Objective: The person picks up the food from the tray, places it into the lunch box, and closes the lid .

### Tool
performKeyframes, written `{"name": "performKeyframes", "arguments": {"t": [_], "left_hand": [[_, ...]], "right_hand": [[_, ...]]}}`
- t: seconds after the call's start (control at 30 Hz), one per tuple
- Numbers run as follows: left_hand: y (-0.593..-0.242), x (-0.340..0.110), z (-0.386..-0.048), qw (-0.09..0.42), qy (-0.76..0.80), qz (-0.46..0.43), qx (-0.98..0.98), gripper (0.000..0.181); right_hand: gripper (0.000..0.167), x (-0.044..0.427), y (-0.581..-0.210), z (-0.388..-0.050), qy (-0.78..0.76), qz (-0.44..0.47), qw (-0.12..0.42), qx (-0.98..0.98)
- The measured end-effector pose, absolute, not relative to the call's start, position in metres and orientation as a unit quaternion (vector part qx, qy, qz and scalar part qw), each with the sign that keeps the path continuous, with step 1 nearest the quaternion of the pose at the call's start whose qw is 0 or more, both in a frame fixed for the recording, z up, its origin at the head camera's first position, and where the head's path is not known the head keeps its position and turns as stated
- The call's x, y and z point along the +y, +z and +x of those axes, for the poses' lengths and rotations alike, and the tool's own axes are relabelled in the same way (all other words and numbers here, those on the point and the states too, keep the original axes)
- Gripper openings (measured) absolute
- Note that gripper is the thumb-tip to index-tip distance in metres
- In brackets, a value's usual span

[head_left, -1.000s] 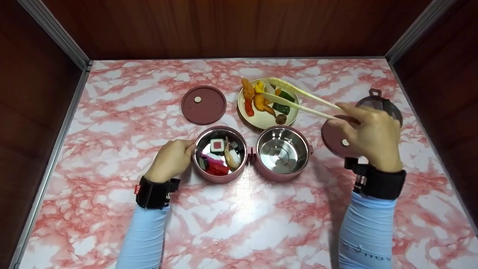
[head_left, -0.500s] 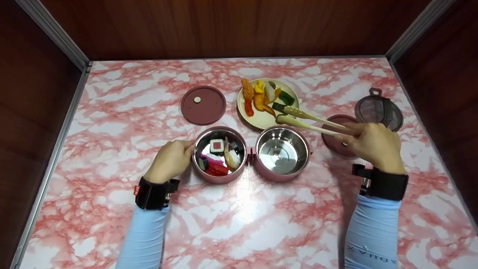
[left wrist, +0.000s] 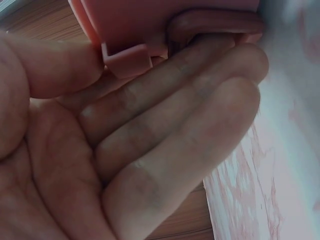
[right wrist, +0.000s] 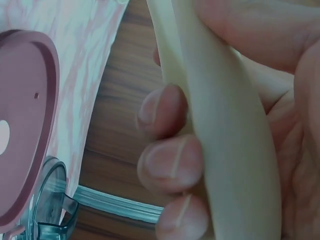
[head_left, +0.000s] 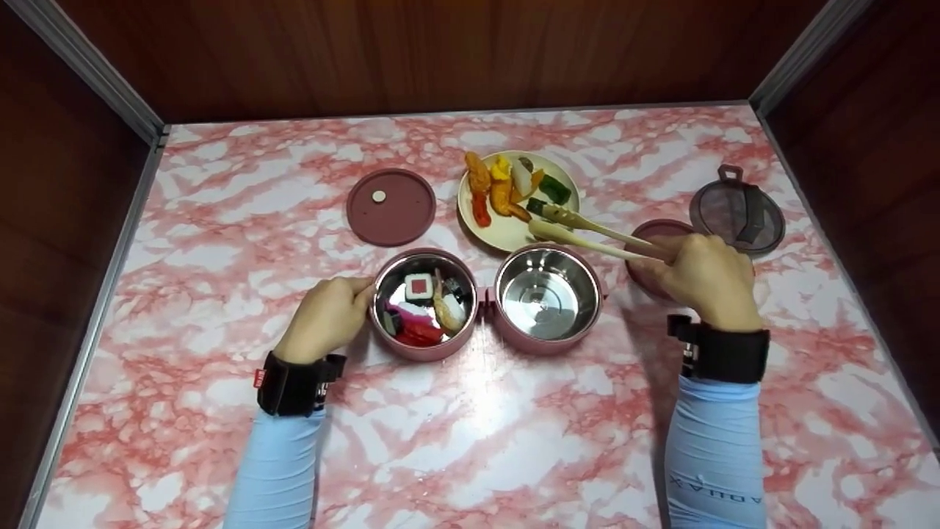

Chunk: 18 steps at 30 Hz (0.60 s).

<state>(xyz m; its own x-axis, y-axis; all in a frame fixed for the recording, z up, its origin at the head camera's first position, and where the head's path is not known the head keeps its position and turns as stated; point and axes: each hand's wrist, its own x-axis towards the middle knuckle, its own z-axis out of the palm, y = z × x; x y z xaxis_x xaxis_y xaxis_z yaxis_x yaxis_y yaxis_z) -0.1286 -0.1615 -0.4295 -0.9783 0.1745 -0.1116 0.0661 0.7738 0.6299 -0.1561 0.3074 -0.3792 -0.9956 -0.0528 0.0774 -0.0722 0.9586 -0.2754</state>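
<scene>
My left hand (head_left: 323, 319) grips the side of the left pink pot (head_left: 426, 353), which holds several food pieces. In the left wrist view, the fingers of this hand (left wrist: 150, 125) lie under the pot's handle (left wrist: 215, 22), the thumb by a pink clasp (left wrist: 127, 60). My right hand (head_left: 705, 275) holds pale tongs (head_left: 613, 250), also close up in the right wrist view. The tong tips are low over the plate's (head_left: 503, 236) near right edge, beside a dark green piece (head_left: 537, 206). Whether they pinch anything cannot be told. The right pot (head_left: 540, 344) contains no food.
Several food pieces lie on the plate, including a green one (head_left: 554, 189) and a shrimp-like one (head_left: 501, 198). One dark pink lid (head_left: 393, 217) lies behind the left pot. Another (head_left: 646, 275) is partly under my right hand, near a transparent lid (head_left: 716, 213).
The tongs have come down from above the plate's middle to its near right edge, and their tips are closer together. My left hand stays at the pot. The head view has shifted slightly.
</scene>
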Motion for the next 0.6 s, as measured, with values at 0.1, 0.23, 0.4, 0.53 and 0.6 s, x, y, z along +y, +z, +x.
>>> {"name": "performKeyframes", "arguments": {"t": [0.1,0.23,0.4,0.53,0.6], "left_hand": [[-0.4284,-0.1623,-0.1281,0.077,0.324,0.066,0.941,0.033],[-0.4281,-0.1625,-0.1276,0.068,0.315,0.069,0.944,0.033],[-0.4276,-0.1623,-0.1271,0.065,0.313,0.067,0.945,0.033],[-0.4273,-0.162,-0.1269,0.068,0.314,0.066,0.945,0.034],[-0.4273,-0.1619,-0.1272,0.07,0.315,0.065,0.944,0.034]], "right_hand": [[0.033,0.3044,-0.3801,-0.156,0.142,0.034,0.033,-0.989],[0.026,0.3026,-0.3804,-0.1563,0.138,0.035,0.04,-0.989],[0.024,0.3026,-0.3812,-0.1582,0.119,0.038,0.062,-0.99],[0.025,0.3054,-0.3824,-0.1593,0.116,0.037,0.072,-0.99],[0.025,0.3073,-0.3831,-0.1597,0.119,0.036,0.073,-0.99]]}}
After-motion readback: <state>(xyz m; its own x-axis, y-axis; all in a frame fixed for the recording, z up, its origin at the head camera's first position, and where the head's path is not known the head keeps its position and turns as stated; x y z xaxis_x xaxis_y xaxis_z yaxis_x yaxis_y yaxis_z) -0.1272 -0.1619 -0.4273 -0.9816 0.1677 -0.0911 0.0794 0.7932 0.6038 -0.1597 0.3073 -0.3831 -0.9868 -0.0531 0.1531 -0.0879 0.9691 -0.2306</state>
